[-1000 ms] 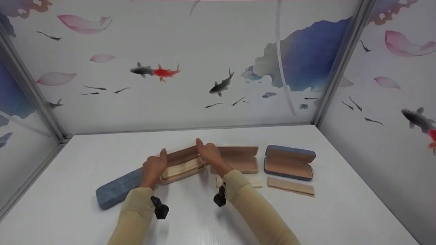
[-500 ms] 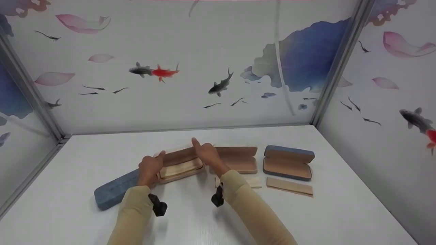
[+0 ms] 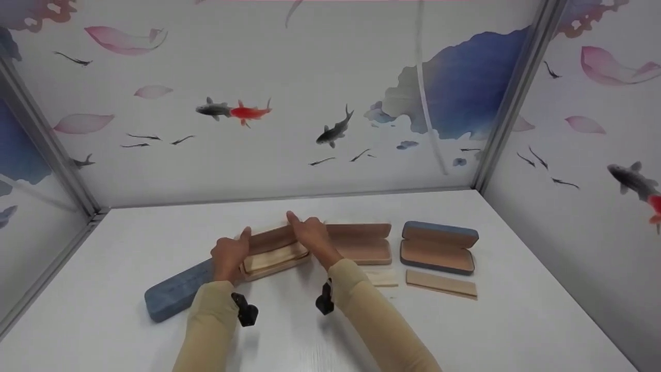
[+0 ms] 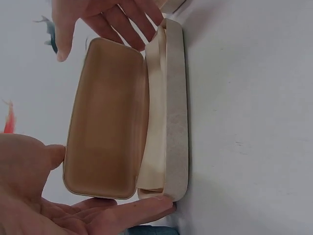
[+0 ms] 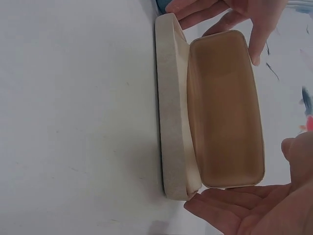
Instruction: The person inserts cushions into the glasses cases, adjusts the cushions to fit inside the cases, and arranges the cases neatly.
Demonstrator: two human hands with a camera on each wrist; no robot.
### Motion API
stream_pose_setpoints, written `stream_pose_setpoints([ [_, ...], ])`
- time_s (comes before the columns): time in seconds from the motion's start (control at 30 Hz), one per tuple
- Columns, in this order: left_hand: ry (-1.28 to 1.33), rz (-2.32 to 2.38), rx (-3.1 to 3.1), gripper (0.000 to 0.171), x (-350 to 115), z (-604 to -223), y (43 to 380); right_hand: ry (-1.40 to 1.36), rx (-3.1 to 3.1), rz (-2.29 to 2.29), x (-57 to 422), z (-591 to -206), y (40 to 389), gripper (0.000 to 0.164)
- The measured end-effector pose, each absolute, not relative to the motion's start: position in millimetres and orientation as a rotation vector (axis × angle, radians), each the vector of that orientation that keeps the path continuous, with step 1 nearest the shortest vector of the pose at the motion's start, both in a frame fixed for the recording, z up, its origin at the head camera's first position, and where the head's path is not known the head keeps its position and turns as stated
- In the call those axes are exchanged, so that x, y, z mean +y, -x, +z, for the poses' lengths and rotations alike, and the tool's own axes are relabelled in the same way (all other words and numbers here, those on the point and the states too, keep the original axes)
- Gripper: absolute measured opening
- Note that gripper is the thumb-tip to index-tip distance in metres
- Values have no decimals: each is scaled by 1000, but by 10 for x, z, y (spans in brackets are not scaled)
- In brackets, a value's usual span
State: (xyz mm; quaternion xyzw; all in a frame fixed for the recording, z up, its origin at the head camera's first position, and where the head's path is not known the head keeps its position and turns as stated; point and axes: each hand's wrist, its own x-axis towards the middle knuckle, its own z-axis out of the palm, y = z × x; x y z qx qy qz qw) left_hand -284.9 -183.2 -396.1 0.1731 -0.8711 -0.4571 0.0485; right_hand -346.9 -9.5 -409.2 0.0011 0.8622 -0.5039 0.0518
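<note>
An open beige glasses case (image 4: 177, 112) with a tan lining stands between my two hands, its lid tilted back. Inside its base lies a folded cream cleaning cloth (image 3: 273, 258). My left hand (image 3: 229, 256) flanks the case's left end, straight fingers along the base and thumb tip at the lid's edge (image 4: 68, 147). At the opposite end my right hand (image 3: 313, 236) lays straight fingers on the base's corner. In the right wrist view its thumb stands apart from the lid. In the head view the hands cover both ends of the case.
A closed blue glasses case (image 3: 175, 294) lies left of the left hand. Another open beige case (image 3: 369, 253) and an open blue case (image 3: 436, 256) stand to the right. A folded cream cloth (image 3: 382, 277) and a tan one (image 3: 441, 284) lie before them on the white table (image 3: 516, 320).
My right hand has shifted slightly left along the lid. The left hand stays at its end of the case, and the other cases and cloths have not moved.
</note>
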Motion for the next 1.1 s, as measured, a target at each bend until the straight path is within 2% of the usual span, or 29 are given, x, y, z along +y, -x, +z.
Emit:
stream_pose_setpoints([
  [0.13,-507,-1434,-2677,75,-1864,-3973,2823,-15,2579,-1548,-67,-4113,3458,77],
  [0.73,-519,-1495,-2689,75,-1909,-4041,2751,-26,2399,-1715,-6,-4246,3500,61],
  [0.93,-527,-1509,-2686,76,-1911,-4075,2738,-76,2365,-1718,4,-4288,3506,63],
  [1.03,-512,-1497,-2670,74,-1907,-4096,2737,-79,2362,-1737,12,-4291,3495,63],
  [1.1,-484,-1497,-2646,63,-1910,-4120,2742,-76,2366,-1747,13,-4287,3490,61],
])
